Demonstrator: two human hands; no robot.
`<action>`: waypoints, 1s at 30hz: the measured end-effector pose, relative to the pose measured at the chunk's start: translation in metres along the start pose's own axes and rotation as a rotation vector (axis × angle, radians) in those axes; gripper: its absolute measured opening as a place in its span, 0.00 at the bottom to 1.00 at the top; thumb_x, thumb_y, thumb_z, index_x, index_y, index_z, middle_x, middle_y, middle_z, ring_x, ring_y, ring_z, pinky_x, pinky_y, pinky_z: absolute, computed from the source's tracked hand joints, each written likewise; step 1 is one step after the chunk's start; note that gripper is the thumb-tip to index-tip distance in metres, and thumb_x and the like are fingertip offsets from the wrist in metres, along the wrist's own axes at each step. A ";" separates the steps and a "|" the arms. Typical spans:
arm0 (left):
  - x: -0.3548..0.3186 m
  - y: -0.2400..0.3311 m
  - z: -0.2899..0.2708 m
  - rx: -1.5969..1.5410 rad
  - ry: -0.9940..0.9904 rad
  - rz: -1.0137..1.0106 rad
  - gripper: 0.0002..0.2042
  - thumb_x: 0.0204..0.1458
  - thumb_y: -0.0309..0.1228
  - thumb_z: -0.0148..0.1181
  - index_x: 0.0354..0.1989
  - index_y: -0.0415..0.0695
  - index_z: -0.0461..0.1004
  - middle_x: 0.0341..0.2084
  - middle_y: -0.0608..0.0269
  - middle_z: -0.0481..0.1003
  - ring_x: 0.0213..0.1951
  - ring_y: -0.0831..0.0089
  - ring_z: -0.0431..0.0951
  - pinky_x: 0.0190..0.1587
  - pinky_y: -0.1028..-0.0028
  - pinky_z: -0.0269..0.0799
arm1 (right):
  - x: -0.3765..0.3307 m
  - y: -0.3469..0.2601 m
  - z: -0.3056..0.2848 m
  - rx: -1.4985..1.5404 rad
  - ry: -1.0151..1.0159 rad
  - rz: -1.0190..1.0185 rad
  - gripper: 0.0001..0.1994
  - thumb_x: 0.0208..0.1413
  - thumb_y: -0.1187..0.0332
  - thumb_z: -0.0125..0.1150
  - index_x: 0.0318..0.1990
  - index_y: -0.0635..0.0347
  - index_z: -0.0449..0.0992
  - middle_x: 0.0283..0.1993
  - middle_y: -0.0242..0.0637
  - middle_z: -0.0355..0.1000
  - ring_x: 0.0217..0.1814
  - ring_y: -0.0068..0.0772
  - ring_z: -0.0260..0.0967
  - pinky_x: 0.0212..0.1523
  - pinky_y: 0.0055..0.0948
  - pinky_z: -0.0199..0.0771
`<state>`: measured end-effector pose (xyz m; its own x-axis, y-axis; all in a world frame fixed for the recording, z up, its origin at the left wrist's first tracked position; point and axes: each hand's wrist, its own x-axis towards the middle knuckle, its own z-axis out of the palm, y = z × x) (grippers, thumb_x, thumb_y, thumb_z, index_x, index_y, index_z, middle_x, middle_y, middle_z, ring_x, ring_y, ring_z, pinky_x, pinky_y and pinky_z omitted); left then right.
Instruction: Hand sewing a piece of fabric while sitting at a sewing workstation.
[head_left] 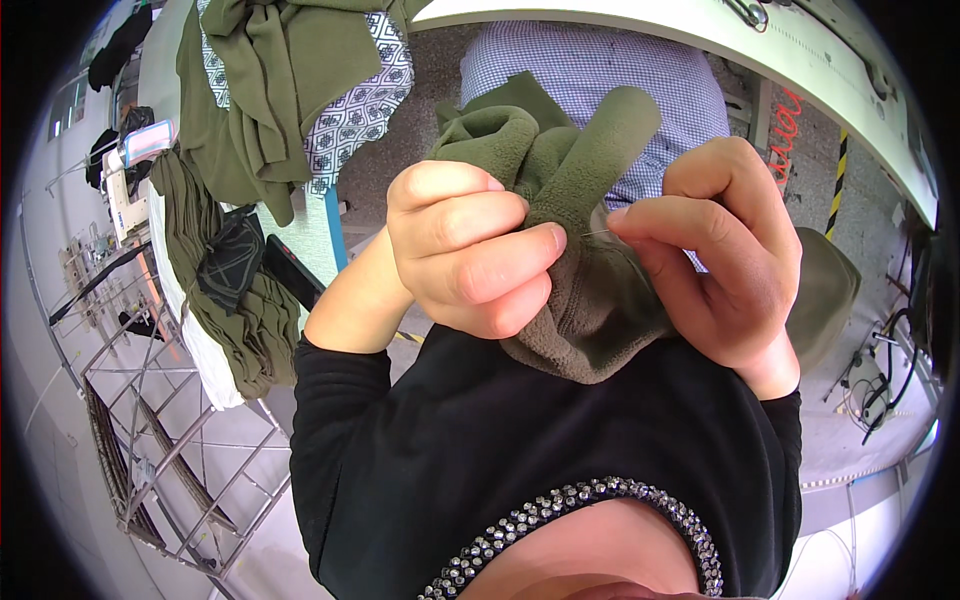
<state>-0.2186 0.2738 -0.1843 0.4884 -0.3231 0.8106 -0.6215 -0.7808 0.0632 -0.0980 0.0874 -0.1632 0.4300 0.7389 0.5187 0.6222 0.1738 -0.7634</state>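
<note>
An olive-green fleece garment piece [595, 325] is bunched up in front of my chest, with a tube-like part standing out toward the far side. My left hand [465, 250] is closed on its folded edge, fingers curled into the fleece. At the right, my right hand [722, 250] pinches a thin, shiny needle [597, 233] between thumb and forefinger. The needle spans the small gap between those fingertips and the fabric beside my left fingers. Whether its tip is in the cloth is hard to see.
Checked blue-white cloth [590, 60] covers my lap. A white table edge [850, 85] curves across the far right. Olive garments with patterned lining [355, 120] hang at far left, near stacked olive pieces [240, 345] and a dark phone-like object [292, 272]. Metal rack [200, 470] stands lower left.
</note>
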 end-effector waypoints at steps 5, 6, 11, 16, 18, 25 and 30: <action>0.000 0.000 0.000 -0.002 0.000 0.003 0.06 0.33 0.33 0.55 0.22 0.52 0.68 0.31 0.73 0.75 0.27 0.74 0.69 0.32 0.75 0.64 | 0.000 -0.001 0.000 -0.013 0.002 -0.009 0.12 0.34 0.81 0.66 0.32 0.63 0.77 0.28 0.34 0.62 0.26 0.29 0.60 0.24 0.24 0.58; 0.000 0.000 0.000 -0.001 0.001 0.002 0.06 0.32 0.33 0.55 0.22 0.52 0.68 0.31 0.73 0.75 0.27 0.74 0.69 0.32 0.75 0.64 | 0.000 -0.001 0.001 -0.018 0.003 -0.013 0.12 0.34 0.81 0.66 0.32 0.63 0.77 0.28 0.34 0.62 0.26 0.29 0.60 0.24 0.24 0.58; 0.000 0.000 0.001 -0.004 0.015 0.008 0.06 0.32 0.33 0.55 0.22 0.52 0.68 0.31 0.73 0.75 0.27 0.74 0.69 0.32 0.75 0.64 | 0.000 -0.001 0.002 -0.066 0.019 -0.038 0.13 0.33 0.81 0.66 0.32 0.63 0.78 0.28 0.34 0.62 0.26 0.29 0.60 0.24 0.24 0.59; 0.000 -0.002 0.003 -0.009 0.031 0.009 0.05 0.31 0.32 0.56 0.21 0.52 0.68 0.31 0.72 0.75 0.25 0.74 0.69 0.31 0.75 0.64 | 0.003 -0.002 0.002 -0.127 0.017 -0.161 0.15 0.29 0.80 0.64 0.32 0.65 0.78 0.28 0.35 0.62 0.26 0.30 0.61 0.24 0.24 0.59; 0.001 -0.002 0.004 -0.015 0.026 0.007 0.05 0.31 0.32 0.56 0.21 0.52 0.69 0.31 0.72 0.75 0.25 0.74 0.69 0.30 0.75 0.64 | 0.003 -0.004 0.002 -0.160 0.016 -0.178 0.16 0.28 0.80 0.63 0.32 0.65 0.78 0.29 0.36 0.62 0.26 0.30 0.61 0.24 0.25 0.59; 0.018 -0.009 -0.001 -0.184 -0.217 -0.180 0.07 0.32 0.28 0.59 0.22 0.49 0.69 0.29 0.69 0.75 0.25 0.72 0.71 0.29 0.73 0.65 | 0.003 0.005 0.005 -0.191 -0.025 -0.191 0.16 0.27 0.79 0.62 0.32 0.66 0.77 0.29 0.37 0.62 0.26 0.32 0.61 0.25 0.26 0.62; 0.034 -0.017 -0.004 -0.369 -0.538 -0.509 0.10 0.33 0.25 0.62 0.28 0.44 0.71 0.28 0.63 0.74 0.27 0.64 0.74 0.30 0.69 0.67 | 0.002 0.035 0.005 0.054 -0.183 0.066 0.13 0.36 0.81 0.64 0.34 0.66 0.76 0.31 0.34 0.63 0.28 0.28 0.62 0.28 0.23 0.64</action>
<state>-0.1939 0.2783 -0.1552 0.9328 -0.2623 0.2471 -0.3601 -0.7052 0.6107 -0.0792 0.0982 -0.1907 0.3393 0.8550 0.3921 0.5588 0.1521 -0.8152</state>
